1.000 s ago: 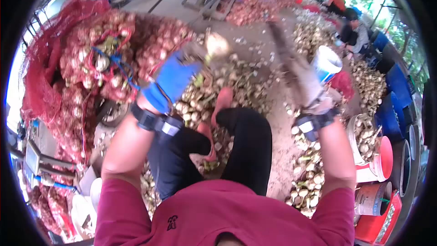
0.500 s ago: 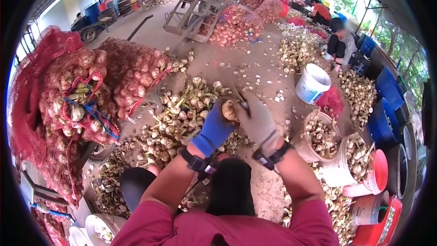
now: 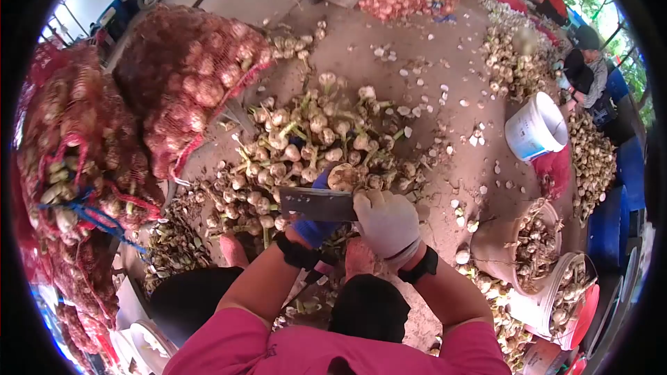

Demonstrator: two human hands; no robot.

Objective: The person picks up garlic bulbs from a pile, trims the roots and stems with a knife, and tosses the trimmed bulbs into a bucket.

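Observation:
My left hand (image 3: 310, 232), in a blue glove, is partly hidden behind a wide dark blade. Its fingers are closed round a garlic bulb (image 3: 341, 177) that shows just above the blade. In a pale work glove, my right hand (image 3: 387, 228) grips the handle end of the cleaver (image 3: 317, 204), whose flat side faces me and points left across my left hand. Beyond both hands spreads a heap of loose garlic (image 3: 299, 146) with stalks, lying on the ground.
Red net sacks of garlic (image 3: 198, 73) stand at the left. To the right are a white bucket (image 3: 531, 130), a bucket of trimmed stems (image 3: 504, 243) and a blue tub (image 3: 606, 226). Another person (image 3: 587, 73) sits beside a garlic pile at the far right.
My view has tipped downward and turned. The cleaver, a blur above the bulb before, now lies flat across my left hand. The bulb is still in my left hand.

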